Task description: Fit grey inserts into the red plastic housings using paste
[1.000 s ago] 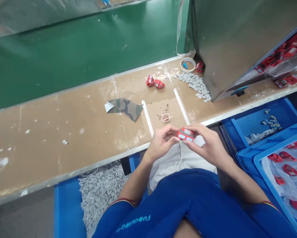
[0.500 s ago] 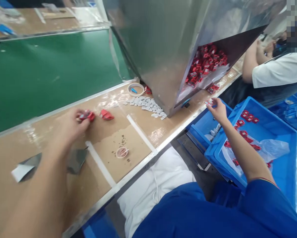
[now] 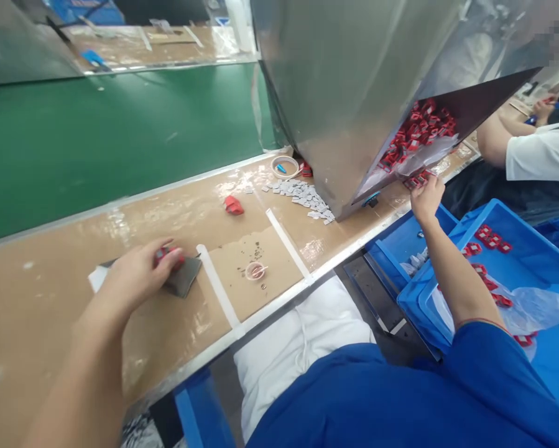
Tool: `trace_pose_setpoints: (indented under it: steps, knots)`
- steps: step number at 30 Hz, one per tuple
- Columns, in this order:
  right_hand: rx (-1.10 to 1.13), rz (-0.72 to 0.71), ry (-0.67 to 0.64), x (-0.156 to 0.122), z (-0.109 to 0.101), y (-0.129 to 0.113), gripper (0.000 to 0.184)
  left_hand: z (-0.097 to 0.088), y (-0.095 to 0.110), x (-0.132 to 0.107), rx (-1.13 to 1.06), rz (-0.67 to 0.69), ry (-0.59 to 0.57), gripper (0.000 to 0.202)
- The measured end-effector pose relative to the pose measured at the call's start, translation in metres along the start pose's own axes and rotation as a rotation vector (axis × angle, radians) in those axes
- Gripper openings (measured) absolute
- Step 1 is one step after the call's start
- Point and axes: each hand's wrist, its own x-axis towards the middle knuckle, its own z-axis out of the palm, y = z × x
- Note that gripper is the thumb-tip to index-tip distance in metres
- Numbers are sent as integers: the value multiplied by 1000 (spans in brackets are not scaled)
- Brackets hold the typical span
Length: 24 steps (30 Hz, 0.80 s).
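On the left of the bench, my left hand (image 3: 143,267) is closed round a small red plastic part (image 3: 170,254). It rests over a dark grey sheet (image 3: 186,277), whose pale folded corner (image 3: 98,277) shows to the left of the hand. My right hand (image 3: 427,198) reaches to the far right, below the mouth of a metal hopper (image 3: 344,93). Its fingers are closed at small red plastic parts (image 3: 418,180) with pale centres; how many it grips is hidden. Heaped inside the hopper are many similar red parts (image 3: 419,134).
A red piece (image 3: 234,205), a tape roll (image 3: 283,168), scattered grey tabs (image 3: 307,198) and a small round cup (image 3: 255,270) with dark bits around it lie on the bench. Blue crates (image 3: 535,249) stand at right. Beyond sits a co-worker in a white sleeve (image 3: 540,152).
My left hand has come down with its red part onto the grey sheet. My right hand has moved forward to the red parts below the hopper. The view has shifted left.
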Motion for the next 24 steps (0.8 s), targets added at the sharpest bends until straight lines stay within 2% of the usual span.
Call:
trace_pose_setpoints:
  steps: [2, 5, 7, 9, 11, 12, 14, 16, 18, 20, 22, 24]
  knots:
    - [68, -146, -76, -19, -30, -23, 28, -1, 4, 5, -56, 64, -112, 40]
    - [172, -357, -336, -50, -86, -63, 28, -1, 5, 2, -248, 129, -106, 34]
    - [252, -473, -646, -69, -117, -93, 34, 1, 3, -10, -461, 91, -117, 31]
    - [337, -609, -964, -88, -134, -129, 37, 7, 6, -31, -787, 11, -31, 37]
    - [412, -702, -1138, -110, -132, -168, 36, 18, 14, -57, -1135, -52, 20, 49]
    - [456, -735, -1174, -123, -125, -188, 37, 26, 21, -70, -1298, -78, 7, 56]
    - [574, -756, -1183, -150, -102, -221, 42, 45, 36, -95, -1561, -133, -64, 64]
    - [717, -718, -1173, -176, -76, -244, 44, 67, 52, -115, -1716, -170, -100, 66]
    - [841, -650, -1147, -195, -54, -255, 37, 87, 63, -130, -1800, -167, -66, 66]
    - [907, -606, -1092, -206, -40, -259, 23, 101, 68, -140, -1834, -92, -14, 66]
    - [938, -608, -1013, -212, -34, -262, 14, 108, 67, -146, -1824, 3, 6, 64]
    - [966, -634, -921, -215, -32, -265, 13, 111, 63, -149, -1797, 58, -8, 59]
